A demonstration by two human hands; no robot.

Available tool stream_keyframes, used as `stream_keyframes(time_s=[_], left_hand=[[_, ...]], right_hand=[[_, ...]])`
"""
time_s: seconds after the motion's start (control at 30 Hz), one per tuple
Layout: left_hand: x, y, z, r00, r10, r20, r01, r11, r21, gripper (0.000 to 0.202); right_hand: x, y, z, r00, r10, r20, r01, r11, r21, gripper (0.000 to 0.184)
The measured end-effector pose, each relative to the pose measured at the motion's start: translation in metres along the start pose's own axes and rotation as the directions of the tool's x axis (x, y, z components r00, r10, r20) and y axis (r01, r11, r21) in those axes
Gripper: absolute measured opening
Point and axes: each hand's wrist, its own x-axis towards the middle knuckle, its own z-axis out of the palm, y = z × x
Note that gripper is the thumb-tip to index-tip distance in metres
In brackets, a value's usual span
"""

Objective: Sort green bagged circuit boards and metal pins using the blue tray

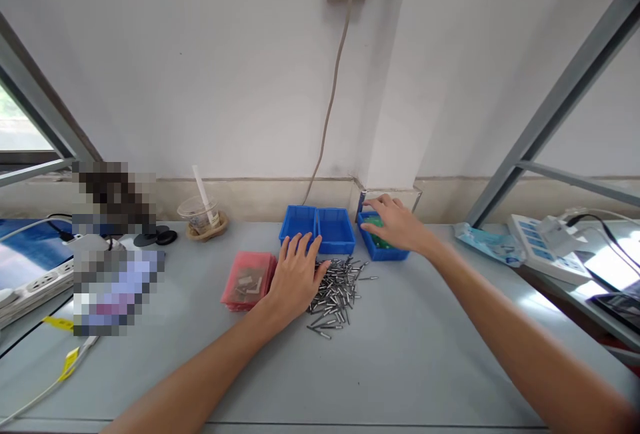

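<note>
My left hand (296, 277) lies flat on the grey table (410, 354), fingers spread, between a pink bag of small parts (247, 279) and a heap of several small metal pins (336, 293). Its fingertips almost reach the two joined blue bins (319, 229). My right hand (397, 224) reaches into a third blue bin (381, 242) at the wall corner, fingers stretched over green parts (374, 224) inside. Whether it grips any of them is hidden.
A plastic cup with a straw (201, 214) stands at the back left. Power strips and cables (35, 281) lie at the far left. A blue packet (483, 239), a white device (543, 244) and more cables sit at the right. A cord (330, 101) hangs down the wall.
</note>
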Motion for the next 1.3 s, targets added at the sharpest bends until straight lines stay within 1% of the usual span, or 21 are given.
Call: stream_keyframes(time_s=[0.03, 0.07, 0.1, 0.13, 0.17, 0.2, 0.27, 0.33, 0.37, 0.43, 0.5, 0.57, 0.67, 0.77, 0.83, 0.9, 1.0, 1.17, 1.3], left_hand=[[0.0, 0.001, 0.0, 1.0, 0.001, -0.001, -0.001, 1.0, -0.003, 0.054], [0.0, 0.002, -0.001, 1.0, 0.004, -0.002, -0.004, 1.0, -0.007, 0.054], [0.0, 0.003, -0.002, 1.0, 0.008, -0.003, -0.008, 1.0, -0.014, 0.053], [0.0, 0.004, -0.003, 1.0, 0.008, -0.005, -0.008, 1.0, -0.024, 0.053], [0.0, 0.005, -0.004, 1.0, 0.003, -0.01, -0.004, 0.999, -0.038, 0.052], [0.0, 0.005, -0.006, 1.0, -0.004, -0.017, 0.003, 0.998, -0.055, 0.052], [0.0, 0.007, -0.011, 0.999, -0.001, -0.034, -0.003, 0.994, -0.112, 0.053], [0.0, 0.01, -0.019, 0.997, 0.071, -0.027, -0.075, 0.977, -0.197, 0.056], [-0.001, 0.011, -0.023, 0.99, 0.139, -0.008, -0.137, 0.959, -0.247, 0.057], [-0.003, 0.015, -0.032, 0.959, 0.281, 0.045, -0.252, 0.911, -0.327, 0.059], [-0.006, 0.019, -0.038, 0.922, 0.371, 0.106, -0.304, 0.868, -0.393, 0.061], [-0.008, 0.021, -0.04, 0.898, 0.409, 0.161, -0.306, 0.844, -0.44, 0.064], [-0.01, 0.021, -0.039, 0.889, 0.409, 0.205, -0.276, 0.838, -0.471, 0.066], [-0.01, 0.019, -0.038, 0.893, 0.392, 0.219, -0.252, 0.841, -0.478, 0.066], [-0.01, 0.019, -0.038, 0.894, 0.392, 0.218, -0.251, 0.84, -0.481, 0.066], [-0.01, 0.02, -0.039, 0.891, 0.401, 0.211, -0.26, 0.834, -0.487, 0.066], [-0.011, 0.021, -0.04, 0.887, 0.408, 0.214, -0.262, 0.829, -0.494, 0.066], [-0.012, 0.021, -0.04, 0.889, 0.405, 0.215, -0.259, 0.83, -0.494, 0.064], [-0.011, 0.02, -0.039, 0.891, 0.403, 0.21, -0.264, 0.834, -0.484, 0.062]], right_hand=[[-0.001, 0.012, -0.008, 0.997, 0.007, 0.083, -0.008, 1.0, 0.012, 0.082], [0.0, 0.024, -0.014, 0.981, -0.007, 0.196, -0.002, 0.999, 0.045, 0.1], [0.002, 0.035, -0.02, 0.948, -0.037, 0.315, 0.011, 0.997, 0.082, 0.113], [0.004, 0.046, -0.024, 0.908, -0.069, 0.414, 0.021, 0.993, 0.119, 0.121], [0.007, 0.054, -0.026, 0.871, -0.084, 0.484, 0.02, 0.99, 0.137, 0.126], [0.011, 0.061, -0.026, 0.848, -0.085, 0.524, 0.014, 0.99, 0.138, 0.131], [0.019, 0.07, -0.025, 0.819, -0.059, 0.571, -0.005, 0.994, 0.11, 0.138], [0.027, 0.075, -0.022, 0.802, -0.045, 0.596, -0.013, 0.996, 0.093, 0.138], [0.03, 0.076, -0.021, 0.794, -0.048, 0.606, -0.012, 0.995, 0.095, 0.136], [0.035, 0.077, -0.021, 0.784, -0.063, 0.618, -0.002, 0.995, 0.104, 0.131], [0.038, 0.075, -0.024, 0.778, -0.089, 0.622, 0.015, 0.992, 0.123, 0.128], [0.039, 0.07, -0.028, 0.769, -0.12, 0.628, 0.024, 0.987, 0.159, 0.125], [0.04, 0.058, -0.035, 0.747, -0.129, 0.652, 0.007, 0.982, 0.187, 0.123], [0.044, 0.046, -0.039, 0.755, -0.072, 0.652, -0.006, 0.993, 0.117, 0.12], [0.048, 0.043, -0.039, 0.746, -0.04, 0.665, -0.012, 0.997, 0.072, 0.119], [0.054, 0.042, -0.037, 0.718, -0.02, 0.696, -0.022, 0.998, 0.052, 0.122], [0.064, 0.046, -0.031, 0.676, -0.013, 0.737, -0.048, 0.997, 0.061, 0.132], [0.079, 0.051, -0.022, 0.649, 0.007, 0.761, -0.086, 0.994, 0.063, 0.135], [0.082, 0.05, -0.021, 0.63, 0.025, 0.776, -0.055, 0.998, 0.012, 0.142]])
